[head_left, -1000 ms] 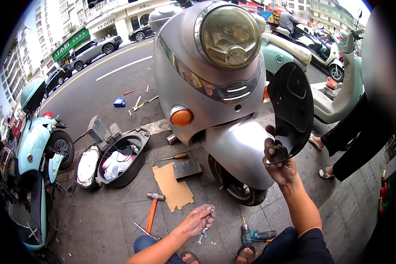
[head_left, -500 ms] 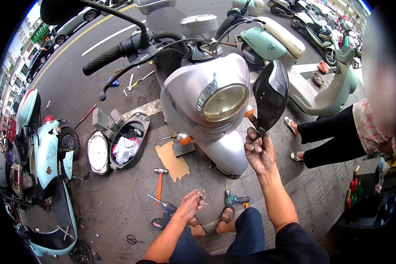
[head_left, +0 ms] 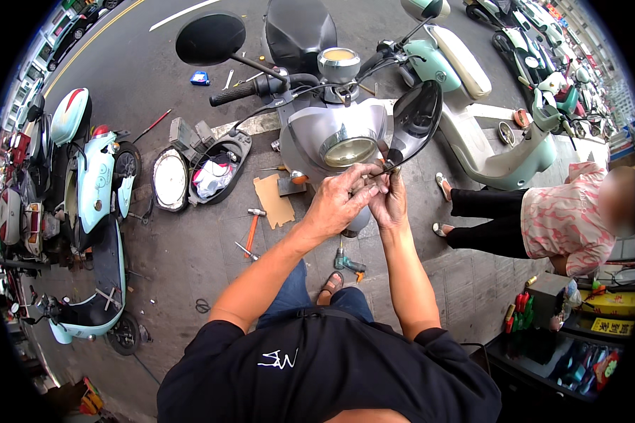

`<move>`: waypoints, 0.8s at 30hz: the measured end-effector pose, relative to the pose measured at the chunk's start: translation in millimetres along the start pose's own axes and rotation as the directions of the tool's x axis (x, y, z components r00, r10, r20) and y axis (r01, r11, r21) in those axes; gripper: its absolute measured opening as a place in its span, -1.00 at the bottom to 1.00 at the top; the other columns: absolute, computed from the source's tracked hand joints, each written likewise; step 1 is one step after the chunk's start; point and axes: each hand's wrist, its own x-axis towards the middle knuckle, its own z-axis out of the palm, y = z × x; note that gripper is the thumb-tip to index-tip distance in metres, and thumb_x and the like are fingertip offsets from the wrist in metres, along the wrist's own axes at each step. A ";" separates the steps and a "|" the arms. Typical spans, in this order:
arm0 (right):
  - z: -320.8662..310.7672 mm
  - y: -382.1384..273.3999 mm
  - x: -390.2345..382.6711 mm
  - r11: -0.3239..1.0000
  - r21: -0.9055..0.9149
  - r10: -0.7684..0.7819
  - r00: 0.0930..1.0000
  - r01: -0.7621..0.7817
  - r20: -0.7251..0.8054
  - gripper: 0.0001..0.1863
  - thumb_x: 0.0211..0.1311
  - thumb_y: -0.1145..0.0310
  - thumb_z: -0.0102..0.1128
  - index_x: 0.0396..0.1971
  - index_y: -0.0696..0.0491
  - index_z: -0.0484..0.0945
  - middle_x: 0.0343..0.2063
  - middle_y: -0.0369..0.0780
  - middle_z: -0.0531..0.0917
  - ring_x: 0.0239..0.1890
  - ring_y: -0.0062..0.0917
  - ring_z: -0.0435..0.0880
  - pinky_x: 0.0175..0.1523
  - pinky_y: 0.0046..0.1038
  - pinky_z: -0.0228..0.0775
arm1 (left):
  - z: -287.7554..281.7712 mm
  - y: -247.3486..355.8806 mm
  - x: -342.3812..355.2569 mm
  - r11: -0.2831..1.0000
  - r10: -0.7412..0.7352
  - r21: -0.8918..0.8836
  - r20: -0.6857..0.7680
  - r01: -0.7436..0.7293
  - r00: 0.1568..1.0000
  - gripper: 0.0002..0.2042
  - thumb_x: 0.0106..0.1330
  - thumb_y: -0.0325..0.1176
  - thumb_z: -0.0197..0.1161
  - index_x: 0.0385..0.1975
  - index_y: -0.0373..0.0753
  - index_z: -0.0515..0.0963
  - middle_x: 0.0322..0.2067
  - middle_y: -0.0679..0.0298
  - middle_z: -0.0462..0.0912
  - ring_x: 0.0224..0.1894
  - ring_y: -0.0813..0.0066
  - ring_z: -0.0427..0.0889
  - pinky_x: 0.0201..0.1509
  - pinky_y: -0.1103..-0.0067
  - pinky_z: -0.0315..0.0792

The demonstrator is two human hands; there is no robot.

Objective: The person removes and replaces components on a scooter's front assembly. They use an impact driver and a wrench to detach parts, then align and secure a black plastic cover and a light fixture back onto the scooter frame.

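In front of my chest, my right hand grips the narrow lower end of a glossy black teardrop-shaped cover, which stands upright. My left hand meets it there, fingertips pinched together at that lower end. Whatever lies between the left fingers is too small or hidden to make out. Just beyond both hands is the front of a silver scooter with its headlight; the hands and cover hide part of it. A round black mirror rises from its left handlebar.
On the pavement lie a hammer, a cardboard piece, a teal drill and a dark storage tub. Mint scooters stand left and right. A person stands at right, near a loaded rack.
My left hand has risen from near my knees to the cover's lower end. The right hand has brought the cover lower and nearer to me. My view has shifted, showing more of my torso.
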 end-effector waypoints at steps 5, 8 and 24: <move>-12.7 10.7 29.2 0.992 -0.109 -0.073 0.991 0.061 -0.113 -0.25 0.15 0.16 0.27 0.27 0.10 0.15 -0.41 -0.43 0.45 -0.50 -0.83 0.28 -0.27 -0.73 0.26 | 0.6 -45.9 28.1 0.983 -0.037 -0.183 -0.028 0.031 0.999 -0.79 0.24 -0.41 0.13 -0.16 -0.31 0.51 -0.37 0.09 0.63 -0.33 0.28 0.66 -0.23 0.48 0.46; -17.8 16.9 61.5 0.980 -0.169 -0.138 0.974 0.107 -0.181 -0.34 0.19 0.21 0.23 0.23 0.11 0.19 -0.37 -0.40 0.44 -0.46 -0.78 0.32 -0.26 -0.73 0.29 | -9.9 -87.2 63.5 0.978 0.008 -0.207 -0.038 -0.016 0.999 -0.81 0.25 -0.42 0.13 -0.18 -0.34 0.52 -0.42 0.11 0.63 -0.36 0.34 0.64 -0.24 0.51 0.46; -41.3 38.6 130.4 0.806 -0.567 -0.243 0.777 -0.172 -0.581 -0.76 0.22 0.26 0.19 -0.46 0.16 0.54 -0.65 -0.29 0.51 -0.65 -0.62 0.45 -0.58 -0.60 0.28 | -36.6 -192.0 126.8 0.814 -0.150 -0.534 0.186 0.228 0.971 -0.88 0.28 -0.55 0.12 -0.24 -0.39 0.53 -0.47 0.23 0.62 -0.43 0.55 0.59 -0.30 0.60 0.48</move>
